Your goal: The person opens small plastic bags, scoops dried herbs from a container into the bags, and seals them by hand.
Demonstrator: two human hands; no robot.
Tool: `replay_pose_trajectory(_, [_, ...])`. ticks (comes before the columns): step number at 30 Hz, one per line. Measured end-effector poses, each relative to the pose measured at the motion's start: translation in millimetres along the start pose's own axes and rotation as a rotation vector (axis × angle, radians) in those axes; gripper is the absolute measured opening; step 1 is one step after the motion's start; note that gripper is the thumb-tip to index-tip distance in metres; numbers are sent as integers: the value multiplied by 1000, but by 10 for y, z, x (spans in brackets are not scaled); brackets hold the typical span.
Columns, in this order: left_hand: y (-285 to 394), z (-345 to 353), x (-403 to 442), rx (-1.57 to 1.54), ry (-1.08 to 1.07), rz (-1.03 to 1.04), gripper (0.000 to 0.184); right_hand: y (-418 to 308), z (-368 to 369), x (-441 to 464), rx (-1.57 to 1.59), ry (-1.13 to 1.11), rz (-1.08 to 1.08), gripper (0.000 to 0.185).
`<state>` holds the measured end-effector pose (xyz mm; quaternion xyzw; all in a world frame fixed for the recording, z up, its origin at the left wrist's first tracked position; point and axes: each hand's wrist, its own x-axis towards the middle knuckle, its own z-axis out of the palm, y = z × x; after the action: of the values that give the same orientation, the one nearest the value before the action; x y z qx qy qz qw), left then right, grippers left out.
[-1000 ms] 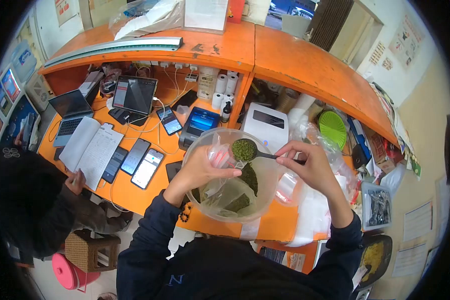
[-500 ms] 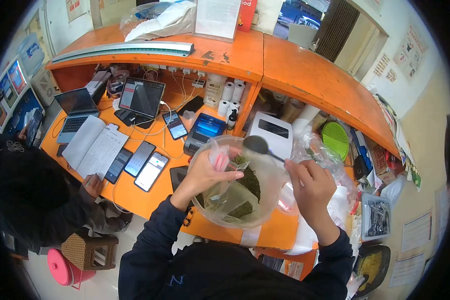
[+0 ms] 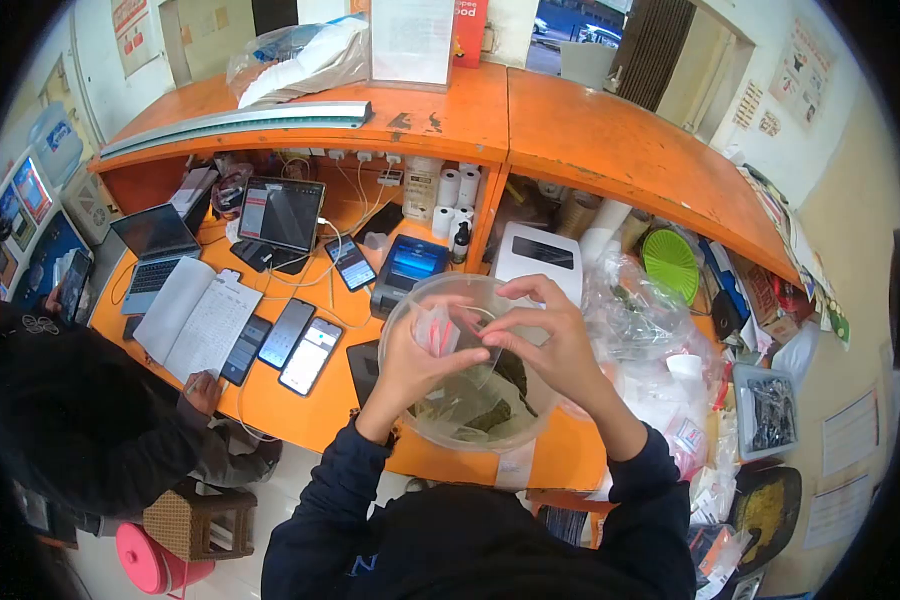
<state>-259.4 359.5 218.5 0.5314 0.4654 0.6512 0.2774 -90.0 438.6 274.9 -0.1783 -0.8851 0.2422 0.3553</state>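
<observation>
My left hand (image 3: 410, 355) is closed around a small clear plastic bag (image 3: 436, 332) with pinkish-red marks, above a round translucent tub (image 3: 470, 437). Thumb and fingers of my right hand (image 3: 545, 340) pinch together by the bag's edge, close to my left thumb tip; the thin film there is hard to make out. Inside the tub lie dark green shredded stuff (image 3: 490, 420) and a larger clear plastic bag (image 3: 450, 405). The black spoon does not show.
Several phones (image 3: 310, 357), an open notebook (image 3: 205, 320), a laptop (image 3: 160, 250) and a label printer (image 3: 408, 272) are on the orange desk (image 3: 300, 420). A co-worker's hand (image 3: 202, 392) touches the notebook. Plastic bags (image 3: 640, 310) crowd the right side.
The black spoon that my right hand held over the tub is out of sight. My right hand has moved left to the small bag. The view has shifted slightly.
</observation>
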Motion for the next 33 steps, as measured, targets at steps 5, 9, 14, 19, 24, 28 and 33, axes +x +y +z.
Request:
replay_pose_trajectory(5, [145,-28,-50,49,13,-72,20,-12,-83,52,244,-99,184,10])
replay_pose_trajectory(9, [275,22,-88,56,23,-134,13,-15,-27,20,493,-83,256,14])
replay_pose_trajectory(14, [369,158,-151,92,30,-27,12,-111,36,33,669,-93,255,19])
replay_pose_trajectory(19, [272,229,-268,184,118,35,12,-198,18,-48,661,-39,202,23])
replay_pose_trajectory(24, [356,347,-292,32,198,43,12,-164,-138,-225,672,38,217,29])
replay_pose_trajectory(28, [410,421,-263,-16,140,-77,12,23,-260,-397,618,129,217,27])
replay_pose_trajectory(33, [306,416,-161,-350,146,-216,20,400,-810,-468,162,431,202,24])
